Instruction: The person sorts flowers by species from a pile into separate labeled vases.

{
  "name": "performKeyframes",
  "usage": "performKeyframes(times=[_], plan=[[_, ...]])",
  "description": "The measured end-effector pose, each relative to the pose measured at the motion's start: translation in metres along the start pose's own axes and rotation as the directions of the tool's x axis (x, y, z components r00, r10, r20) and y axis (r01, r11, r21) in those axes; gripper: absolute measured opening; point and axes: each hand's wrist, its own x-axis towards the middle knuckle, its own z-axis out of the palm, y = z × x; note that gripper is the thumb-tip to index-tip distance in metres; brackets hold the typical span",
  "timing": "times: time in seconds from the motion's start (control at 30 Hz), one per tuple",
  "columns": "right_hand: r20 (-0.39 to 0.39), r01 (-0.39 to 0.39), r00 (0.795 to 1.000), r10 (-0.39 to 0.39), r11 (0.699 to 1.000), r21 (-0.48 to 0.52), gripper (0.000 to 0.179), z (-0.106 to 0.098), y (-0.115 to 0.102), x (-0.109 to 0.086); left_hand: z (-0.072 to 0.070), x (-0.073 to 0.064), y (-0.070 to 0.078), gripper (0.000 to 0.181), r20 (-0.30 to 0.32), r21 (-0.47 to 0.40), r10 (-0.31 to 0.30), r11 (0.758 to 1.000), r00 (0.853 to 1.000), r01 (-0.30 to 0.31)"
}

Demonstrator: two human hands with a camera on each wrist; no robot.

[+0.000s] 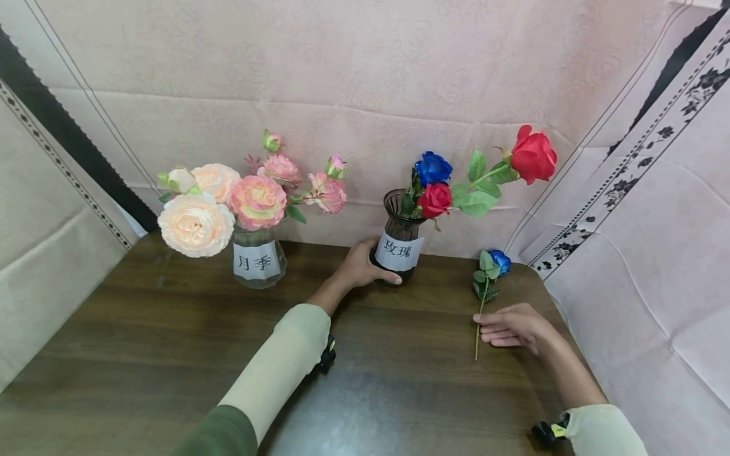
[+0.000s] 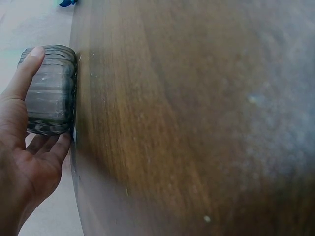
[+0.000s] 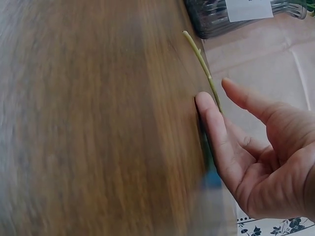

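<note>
My left hand (image 1: 365, 266) grips the lower part of a dark ribbed glass vase (image 1: 399, 228), its thumb across the front. The vase stands upright with a white label and holds a blue rose (image 1: 433, 168) and two red roses (image 1: 533, 155), one leaning far right. In the left wrist view the thumb and fingers curve round the glass vase (image 2: 51, 91). At the right, another blue rose (image 1: 500, 261) lies on the table. My right hand (image 1: 516, 327) is at its stem, fingers nearly straight; in the right wrist view the thumb stands apart from the stem (image 3: 203, 61).
A clear glass vase (image 1: 259, 259) with a white label stands left of my left hand, full of peach and pink flowers (image 1: 258, 201). The brown wooden table (image 1: 171, 354) ends against a pale cloth backdrop (image 1: 342, 63), with cloth on both sides.
</note>
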Motion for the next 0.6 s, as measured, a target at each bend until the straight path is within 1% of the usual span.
performKeyframes(times=[0.17, 0.23, 0.37, 0.47, 0.6], plan=[[0.010, 0.009, 1.000, -0.009, 1.000, 0.020, 0.023, 0.0037, 0.0002, 0.0030, -0.0006, -0.0005, 0.0001, 0.110, 0.002, 0.003, -0.001, 1.000, 1.000, 0.001], [0.020, 0.025, 0.999, -0.025, 0.999, 0.029, 0.020, 0.0048, 0.0011, 0.0044, -0.0013, -0.0008, 0.0000, 0.110, 0.006, 0.003, 0.000, 1.000, 1.000, 0.000], [0.027, 0.042, 0.999, -0.044, 0.997, 0.072, 0.010, 0.0061, 0.0038, 0.0074, -0.0017, -0.0006, -0.0007, 0.112, 0.009, 0.004, -0.007, 1.000, 1.000, 0.007], [0.029, 0.052, 0.998, -0.056, 0.991, 0.121, 0.009, 0.0056, 0.0058, 0.0080, -0.0015, -0.0006, 0.0000, 0.113, 0.011, 0.008, -0.014, 1.000, 1.000, 0.014], [0.027, 0.075, 0.996, -0.082, 0.977, 0.201, 0.012, 0.0063, 0.0067, 0.0061, -0.0011, -0.0010, 0.0011, 0.113, 0.013, 0.007, -0.018, 1.000, 1.000, 0.018]])
